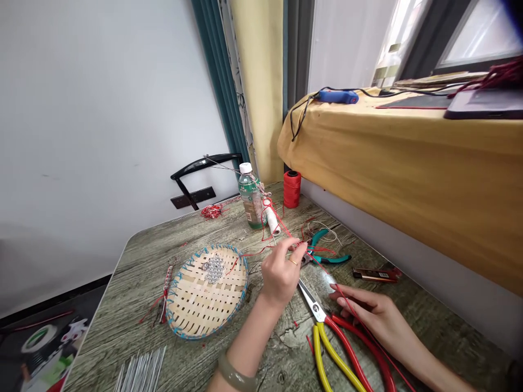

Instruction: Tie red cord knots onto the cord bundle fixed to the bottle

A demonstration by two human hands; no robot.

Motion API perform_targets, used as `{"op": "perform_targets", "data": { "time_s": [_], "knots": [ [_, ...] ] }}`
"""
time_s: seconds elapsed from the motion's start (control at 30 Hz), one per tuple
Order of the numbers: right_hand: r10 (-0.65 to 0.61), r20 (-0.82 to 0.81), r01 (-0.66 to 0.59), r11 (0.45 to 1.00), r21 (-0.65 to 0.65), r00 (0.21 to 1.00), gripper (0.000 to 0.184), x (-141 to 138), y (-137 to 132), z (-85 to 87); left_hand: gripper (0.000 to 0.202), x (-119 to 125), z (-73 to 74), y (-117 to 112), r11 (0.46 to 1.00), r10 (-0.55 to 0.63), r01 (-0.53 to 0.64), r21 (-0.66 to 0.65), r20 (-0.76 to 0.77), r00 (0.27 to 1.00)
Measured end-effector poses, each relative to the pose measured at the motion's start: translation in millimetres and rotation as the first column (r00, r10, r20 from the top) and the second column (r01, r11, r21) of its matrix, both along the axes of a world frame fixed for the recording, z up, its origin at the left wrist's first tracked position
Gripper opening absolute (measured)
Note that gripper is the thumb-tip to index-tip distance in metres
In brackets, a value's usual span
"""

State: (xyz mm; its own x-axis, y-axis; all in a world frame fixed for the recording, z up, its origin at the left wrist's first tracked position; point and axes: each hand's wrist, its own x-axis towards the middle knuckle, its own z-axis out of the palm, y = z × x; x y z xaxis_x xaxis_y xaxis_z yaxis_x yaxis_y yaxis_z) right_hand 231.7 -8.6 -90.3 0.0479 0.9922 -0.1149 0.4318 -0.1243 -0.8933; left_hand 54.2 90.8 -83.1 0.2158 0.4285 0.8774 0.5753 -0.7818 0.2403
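My left hand (281,272), with a ring and a bangle, pinches a thin red cord (286,227) between thumb and fingertips. That cord runs up toward a bottle (251,204) with a white cap, and more red strands stick out to the right of the fingers. Lower right, my right hand (373,316) has its fingers closed around the trailing cord, which passes down past the wrist. Between the hands lie scissors (315,309) with red handles, partly over yellow-handled pliers (341,359). Teal-handled pliers (333,259) rest just behind the left fingertips.
A woven basket (196,316) with clear beads (214,269) stands left of my left arm. Behind are a red thread spool (291,190) and a white spool (272,220). A lighter (375,275) lies right, metal rods (141,371) front left. A cloth-covered ledge (388,163) rises on the right.
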Motion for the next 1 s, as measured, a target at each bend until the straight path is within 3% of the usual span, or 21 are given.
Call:
{"op": "perform_targets", "data": {
  "time_s": [0.3,0.47,0.6,0.8,1.0],
  "knots": [
    [0.004,-0.078,-0.005,1.0,-0.02,0.997,0.044,-2.9,5.9,5.7,0.028,-2.6,18.4,-9.9,0.997,-0.027,0.023,0.079,0.047,0.999],
    [-0.117,-0.283,0.096,0.992,-0.087,0.952,0.046,-5.3,7.7,6.6,0.029,-4.8,25.0,-16.6,0.994,-0.032,0.025,0.109,0.059,0.998],
    [-0.169,-0.367,0.16,0.986,-0.057,0.915,0.041,-4.1,8.9,13.8,0.028,-8.1,25.8,-19.0,0.993,-0.026,0.02,0.116,0.049,0.998],
    [-0.221,-0.46,0.228,0.973,-0.039,0.86,0.033,-4.4,13.6,38.8,0.026,-13.0,20.8,-15.9,0.989,-0.036,0.044,0.144,-0.057,0.998],
    [-0.182,-0.489,0.172,0.983,-0.067,0.853,0.033,-9.3,13.9,51.9,0.026,-20.5,20.0,-12.4,0.98,-0.048,0.094,0.177,-0.25,0.967]
  ]
}}
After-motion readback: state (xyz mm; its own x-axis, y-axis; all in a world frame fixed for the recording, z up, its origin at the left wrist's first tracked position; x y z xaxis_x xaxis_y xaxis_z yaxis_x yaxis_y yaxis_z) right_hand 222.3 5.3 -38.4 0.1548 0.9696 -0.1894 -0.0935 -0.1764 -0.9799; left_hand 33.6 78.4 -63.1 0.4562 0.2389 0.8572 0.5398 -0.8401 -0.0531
